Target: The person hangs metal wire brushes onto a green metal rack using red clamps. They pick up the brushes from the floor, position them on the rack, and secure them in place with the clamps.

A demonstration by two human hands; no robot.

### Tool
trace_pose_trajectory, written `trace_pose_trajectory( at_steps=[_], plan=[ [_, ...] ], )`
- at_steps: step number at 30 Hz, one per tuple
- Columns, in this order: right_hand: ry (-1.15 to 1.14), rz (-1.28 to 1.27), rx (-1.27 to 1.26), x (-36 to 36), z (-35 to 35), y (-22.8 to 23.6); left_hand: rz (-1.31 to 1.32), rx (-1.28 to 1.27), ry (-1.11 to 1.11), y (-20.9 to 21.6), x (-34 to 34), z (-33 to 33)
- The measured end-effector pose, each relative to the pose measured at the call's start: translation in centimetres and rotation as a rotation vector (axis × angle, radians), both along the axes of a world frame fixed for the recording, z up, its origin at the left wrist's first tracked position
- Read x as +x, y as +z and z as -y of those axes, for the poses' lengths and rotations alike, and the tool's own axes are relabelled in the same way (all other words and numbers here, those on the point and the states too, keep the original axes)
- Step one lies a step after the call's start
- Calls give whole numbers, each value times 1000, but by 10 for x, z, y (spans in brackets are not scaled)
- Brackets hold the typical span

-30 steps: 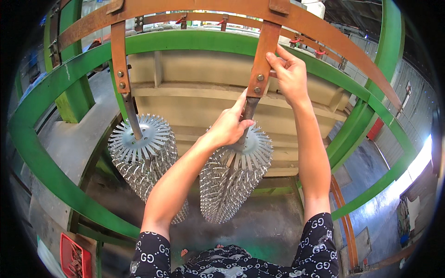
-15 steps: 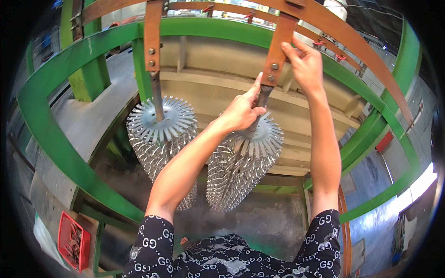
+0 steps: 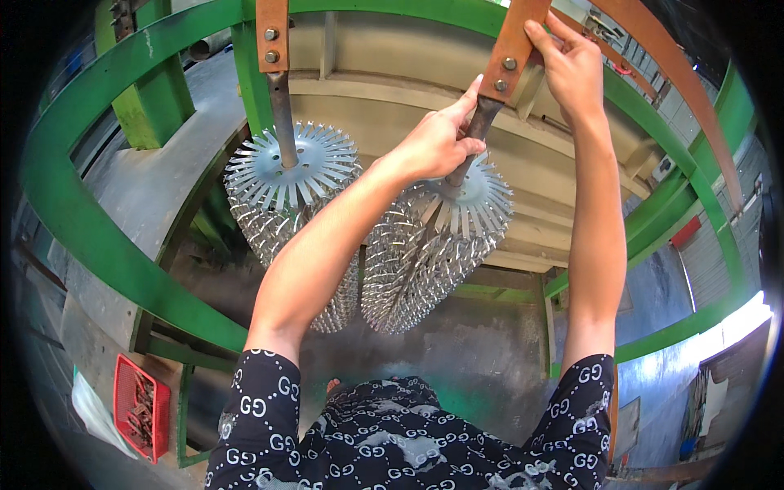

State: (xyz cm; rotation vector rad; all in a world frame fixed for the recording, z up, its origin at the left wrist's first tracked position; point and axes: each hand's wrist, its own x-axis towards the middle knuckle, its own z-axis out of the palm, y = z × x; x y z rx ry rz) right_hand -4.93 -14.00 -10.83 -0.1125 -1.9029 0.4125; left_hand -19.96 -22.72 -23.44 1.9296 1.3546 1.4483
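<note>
My left hand (image 3: 437, 143) is closed around a dark metal rod (image 3: 480, 124), its index finger stretched up along an orange flat bar (image 3: 510, 45). My right hand (image 3: 576, 69) pinches the right edge of that bar above its two bolts; some of its fingers are hidden. The rod runs down into a slotted metal disc (image 3: 478, 193), below which hangs a tapering rack (image 3: 425, 269) densely covered with small shiny metal pieces. To its left hangs a similar loaded rack (image 3: 282, 241) with its own slotted disc (image 3: 278, 167), rod and bolted orange bar (image 3: 273, 37).
A green curved frame (image 3: 82, 237) surrounds the racks. Behind them stands a beige ribbed panel (image 3: 376, 77). At lower left are a red plastic basket (image 3: 121, 392) of dark pieces and a whitish plastic bag (image 3: 94, 412). Green posts (image 3: 151, 106) stand at left.
The view has tilted, so the racks sit higher in it. Both hands keep hold, and the right rack with its bar has shifted slightly rightward, away from the left one.
</note>
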Motion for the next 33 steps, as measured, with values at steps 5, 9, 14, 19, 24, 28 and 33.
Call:
trace_pose_trajectory(
  at_steps=[5, 9, 14, 19, 24, 28, 33],
  plan=[
    [12, -40, -30, -2, 3, 3, -28, 3, 17, 3, -1, 3],
    [84, -11, -139, -4, 12, 3, -75, 9, 45, 3, -3, 5],
    [43, -11, -131, -4, 2, 0, -106, 48, 61, 8, -6, 5],
    [29, -6, -45, -6, 1, -3, -135, -7, 93, 14, -10, 7],
    [-89, -3, -22, -1, 1, 0, -240, 15, 78, 22, -10, 1],
    [-8, -39, -35, -7, 1, -6, -274, 7, 86, 27, -14, 5],
    [-3, -52, -68, -9, 10, -8, -291, 61, 130, 27, -15, 7]
  ],
)
